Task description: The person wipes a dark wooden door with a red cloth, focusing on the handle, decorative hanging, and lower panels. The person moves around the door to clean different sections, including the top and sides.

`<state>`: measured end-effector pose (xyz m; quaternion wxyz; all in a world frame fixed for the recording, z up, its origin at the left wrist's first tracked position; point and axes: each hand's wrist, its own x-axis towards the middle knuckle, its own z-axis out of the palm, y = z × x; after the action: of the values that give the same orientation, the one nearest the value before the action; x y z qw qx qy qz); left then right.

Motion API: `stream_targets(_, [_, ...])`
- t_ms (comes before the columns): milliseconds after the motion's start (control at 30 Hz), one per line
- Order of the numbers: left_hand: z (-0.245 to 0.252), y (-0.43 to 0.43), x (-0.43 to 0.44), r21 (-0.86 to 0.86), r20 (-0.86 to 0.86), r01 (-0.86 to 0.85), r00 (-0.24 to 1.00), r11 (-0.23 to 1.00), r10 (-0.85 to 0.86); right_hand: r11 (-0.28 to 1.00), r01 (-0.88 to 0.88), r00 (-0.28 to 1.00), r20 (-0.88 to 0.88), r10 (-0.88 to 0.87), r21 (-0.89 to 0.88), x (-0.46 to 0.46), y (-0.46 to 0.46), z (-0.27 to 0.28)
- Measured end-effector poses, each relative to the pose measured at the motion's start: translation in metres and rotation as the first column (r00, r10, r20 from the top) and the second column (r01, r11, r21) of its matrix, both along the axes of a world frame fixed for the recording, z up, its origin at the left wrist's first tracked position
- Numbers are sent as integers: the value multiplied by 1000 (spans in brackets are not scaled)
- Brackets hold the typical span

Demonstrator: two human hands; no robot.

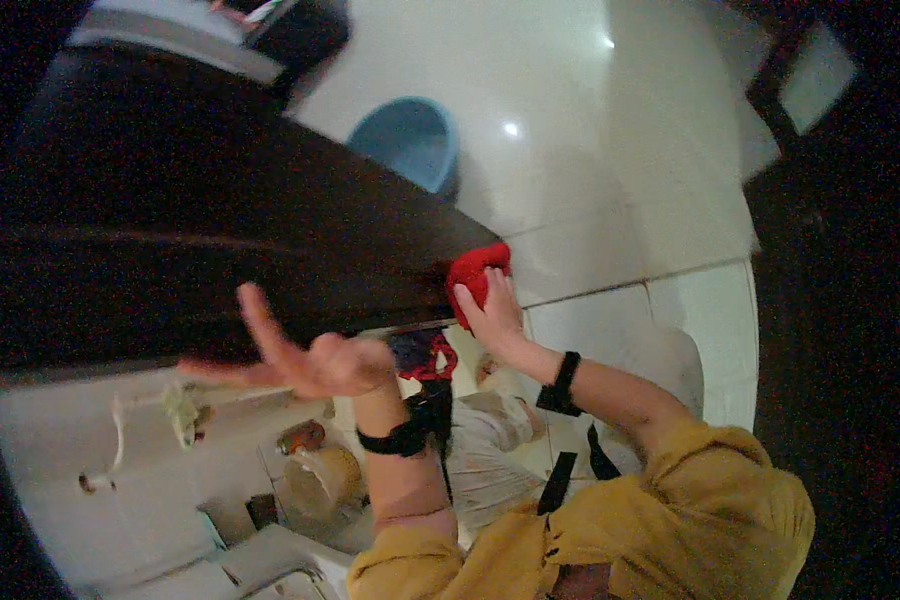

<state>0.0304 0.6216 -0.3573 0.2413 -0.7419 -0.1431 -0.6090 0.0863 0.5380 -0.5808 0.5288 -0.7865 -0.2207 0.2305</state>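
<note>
My right hand presses a red cloth against the edge of a large dark panel, possibly a door. Its fingers spread over the cloth and partly hide it. On the left, my left hand is raised in front of the panel's lower side, blurred. Two of its fingers stretch apart, and nothing shows in it; whether it touches the panel I cannot tell.
Behind the panel's edge a blue basin stands on the shiny tiled floor. Below my left hand are a yellowish round container and a pale fixture. A dark-and-red thing lies between my forearms.
</note>
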Motion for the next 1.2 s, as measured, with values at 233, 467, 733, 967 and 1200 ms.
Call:
stream_targets(233, [-7,-16,-1,-350,213,268,956,898,-203,853,-321,943,221,248,411,29,-20,143])
stream_targets(467, [-26,7,-49,-369,703,752,611,547,-365,607,-590,513,828,-228,533,39,11,252])
stream_targets(733, [-53,29,-59,-356,910,892,399,280,-115,652,-543,319,848,-422,529,13,48,252])
stream_targets(967, [-26,34,-69,-495,808,809,562,317,-174,833,-481,173,961,-217,275,4,41,125])
stream_targets(1200, [-30,27,-56,-414,847,832,500,370,-177,741,-538,-227,916,332,-402,20,11,-33])
